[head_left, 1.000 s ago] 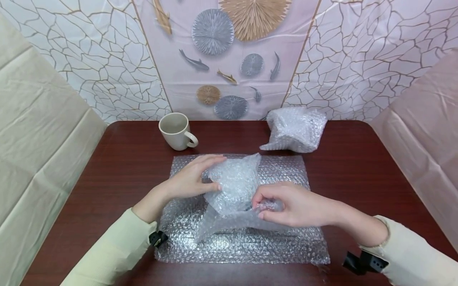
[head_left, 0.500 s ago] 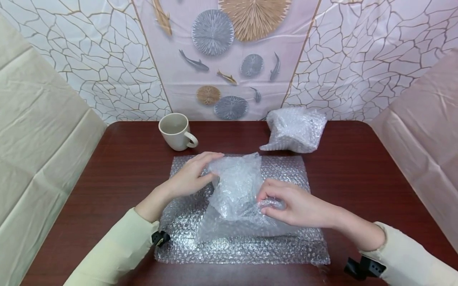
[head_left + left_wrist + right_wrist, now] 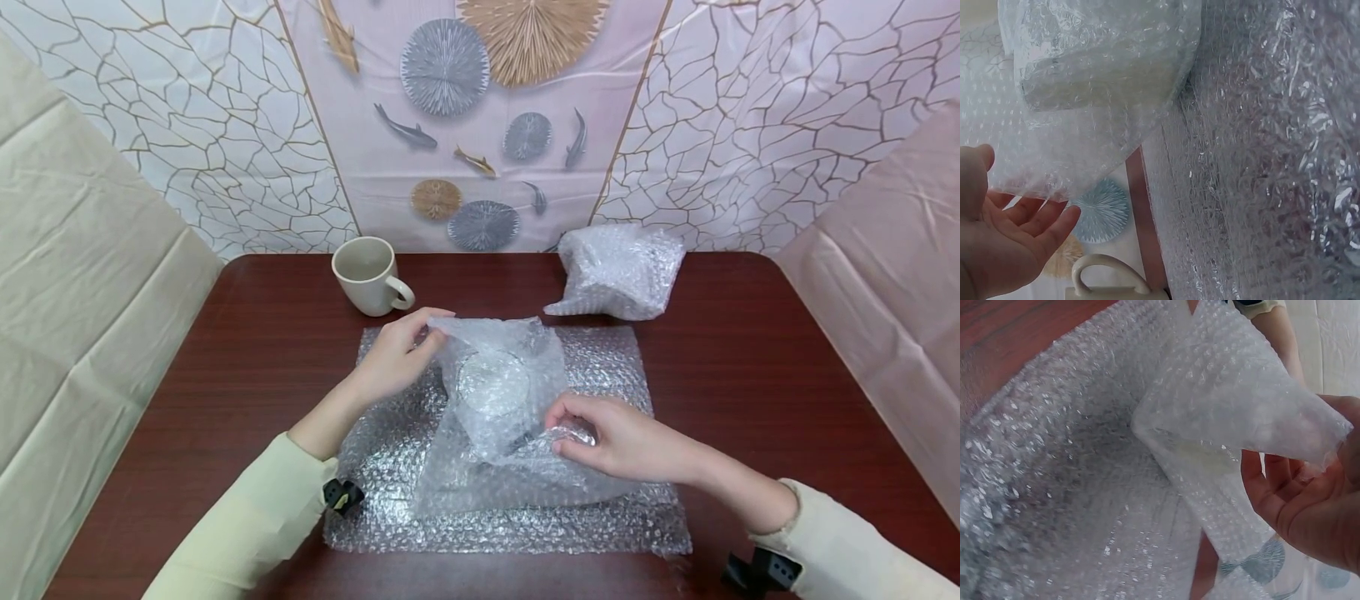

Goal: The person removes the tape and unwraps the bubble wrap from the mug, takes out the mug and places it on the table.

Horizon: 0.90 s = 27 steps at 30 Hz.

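Note:
A pale, round-topped thing (image 3: 493, 383) shows blurrily through loose bubble wrap; its kind is hidden. My left hand (image 3: 397, 354) holds the far-left corner of this bubble wrap (image 3: 480, 479), lifted, with fingers under its edge in the left wrist view. On the near right side, my right hand (image 3: 618, 437) pinches a gathered flap (image 3: 1260, 406) of the same wrap between thumb and fingers. Beneath the bundle lies a wide flat sheet of bubble wrap (image 3: 375, 508).
A cream mug (image 3: 367, 283) stands at the back left of the dark red table (image 3: 247, 375), handle to the right. Toward the back right sits another bubble-wrapped bundle (image 3: 622, 271). A patterned backdrop (image 3: 480, 125) rises behind the table.
My left hand has moved from the bundle's side to its far-left corner and lifted it. The wrap has spread, exposing the round outline. My right hand, still gripping, has shifted slightly right.

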### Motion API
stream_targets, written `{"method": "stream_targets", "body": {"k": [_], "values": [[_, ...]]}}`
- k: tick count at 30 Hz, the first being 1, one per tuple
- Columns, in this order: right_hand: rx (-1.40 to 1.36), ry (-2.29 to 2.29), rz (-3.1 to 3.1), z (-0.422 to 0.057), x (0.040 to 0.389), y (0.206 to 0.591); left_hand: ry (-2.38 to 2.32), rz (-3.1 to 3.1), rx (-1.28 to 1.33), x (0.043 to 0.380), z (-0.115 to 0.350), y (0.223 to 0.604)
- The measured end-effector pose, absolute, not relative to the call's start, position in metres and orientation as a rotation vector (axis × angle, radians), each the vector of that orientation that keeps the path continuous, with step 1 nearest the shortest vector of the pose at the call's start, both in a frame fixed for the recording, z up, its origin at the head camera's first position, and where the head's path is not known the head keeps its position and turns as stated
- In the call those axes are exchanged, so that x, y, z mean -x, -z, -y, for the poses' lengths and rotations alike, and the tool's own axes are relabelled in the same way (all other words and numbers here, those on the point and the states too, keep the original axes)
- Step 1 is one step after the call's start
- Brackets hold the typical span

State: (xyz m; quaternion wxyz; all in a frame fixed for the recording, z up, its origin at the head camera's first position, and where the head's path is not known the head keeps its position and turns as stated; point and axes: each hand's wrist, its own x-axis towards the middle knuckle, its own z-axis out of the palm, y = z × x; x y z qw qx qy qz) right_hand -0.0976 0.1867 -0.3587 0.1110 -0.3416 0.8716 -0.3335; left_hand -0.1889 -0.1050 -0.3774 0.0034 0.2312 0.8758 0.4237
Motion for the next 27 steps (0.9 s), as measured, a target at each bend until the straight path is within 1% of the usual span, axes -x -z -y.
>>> {"method": "stream_targets", "body": {"k": [5, 15, 17, 24, 27], "values": [[0.884, 1.028, -2.553, -0.189, 0.096, 0.366, -1.376, -2.744, -0.682, 0.189, 0.105, 0.376], [0.873, 1.067, -2.556, -0.196, 0.094, 0.375, -1.303, -2.742, -0.568, 0.183, 0.109, 0.379], [0.811, 1.078, -2.577, -0.196, 0.094, 0.376, -1.270, -2.730, -0.542, 0.181, 0.111, 0.380], [0.465, 1.122, -2.631, -0.194, 0.092, 0.380, -1.198, -2.671, -0.485, 0.169, 0.118, 0.388], [0.419, 1.150, -2.622, -0.194, 0.093, 0.381, -1.166, -2.654, -0.466, 0.164, 0.120, 0.391]]}}
